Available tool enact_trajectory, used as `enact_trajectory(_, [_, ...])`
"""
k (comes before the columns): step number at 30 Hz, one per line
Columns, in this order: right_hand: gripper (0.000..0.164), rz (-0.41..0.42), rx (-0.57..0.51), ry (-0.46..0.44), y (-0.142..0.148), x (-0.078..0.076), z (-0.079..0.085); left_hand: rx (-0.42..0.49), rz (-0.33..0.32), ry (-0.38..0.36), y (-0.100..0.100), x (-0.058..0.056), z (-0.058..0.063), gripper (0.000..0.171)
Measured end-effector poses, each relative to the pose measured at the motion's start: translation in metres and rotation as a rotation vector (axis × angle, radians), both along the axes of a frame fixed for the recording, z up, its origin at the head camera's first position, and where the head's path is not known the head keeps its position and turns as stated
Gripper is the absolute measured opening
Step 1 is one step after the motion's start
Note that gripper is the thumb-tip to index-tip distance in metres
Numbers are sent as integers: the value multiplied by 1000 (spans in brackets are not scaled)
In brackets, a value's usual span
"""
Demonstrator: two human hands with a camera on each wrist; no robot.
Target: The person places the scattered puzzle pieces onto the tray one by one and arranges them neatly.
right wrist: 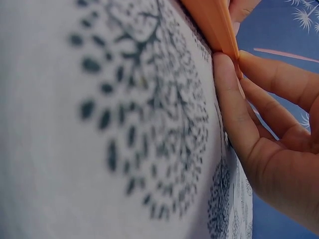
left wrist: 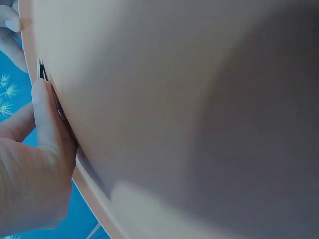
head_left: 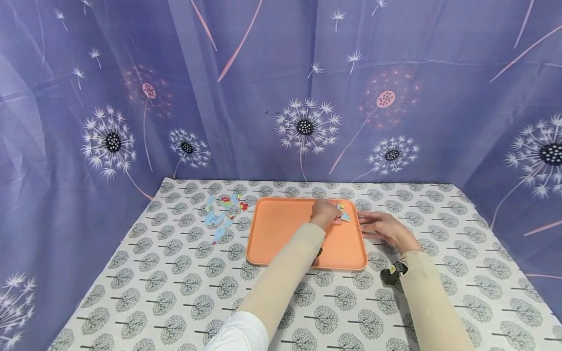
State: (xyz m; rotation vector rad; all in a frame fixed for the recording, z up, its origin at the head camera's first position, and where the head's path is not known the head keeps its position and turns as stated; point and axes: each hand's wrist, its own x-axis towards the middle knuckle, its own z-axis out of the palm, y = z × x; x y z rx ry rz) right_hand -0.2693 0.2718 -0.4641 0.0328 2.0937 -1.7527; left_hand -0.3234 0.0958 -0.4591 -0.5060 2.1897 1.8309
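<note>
An orange tray [head_left: 281, 234] lies on the tablecloth. My left hand [head_left: 326, 213] reaches over its far right part and holds a small light-blue puzzle piece [head_left: 345, 215] with yellow and green on it. In the left wrist view, my left hand [left wrist: 42, 164] has this thin piece [left wrist: 60, 109] edge-on close to the tray's border. At the tray's right edge is my right hand [head_left: 386, 229]. The right wrist view shows the orange rim [right wrist: 222, 30] between the thumb and a finger of my right hand [right wrist: 279, 134].
Several loose puzzle pieces [head_left: 224, 214], mostly light blue with red and green bits, lie on the tablecloth left of the tray. The cloth [head_left: 175, 292] has a tree print. A purple dandelion curtain [head_left: 250, 122] hangs behind the table and at both sides.
</note>
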Motion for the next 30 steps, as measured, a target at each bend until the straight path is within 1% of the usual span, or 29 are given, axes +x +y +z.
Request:
enact_trajectory(9, [63, 5, -2, -2, 0, 0, 1, -13, -7, 5, 5, 1, 0, 23])
enact_trajectory(16, [62, 3, 12, 1, -1, 1, 2, -37, 0, -52, 7, 2, 2, 17])
enact_trajectory(20, [63, 4, 16, -1, -2, 1, 3, -45, -9, -61, 5, 3, 3, 16])
enact_trajectory(22, [64, 3, 15, -2, -3, 2, 3, -41, -19, -60, 3, 4, 4, 15])
enact_trajectory(25, [65, 4, 12, -3, -3, 2, 4, -62, -35, -45, -1, 3, 5, 12])
enact_trajectory(27, [65, 6, 11, -2, -3, 2, 4, -77, -44, -33, -3, 1, 5, 9])
enact_trajectory(30, [64, 3, 10, -1, -3, 2, 4, -64, -58, -23, -7, -2, 8, 9])
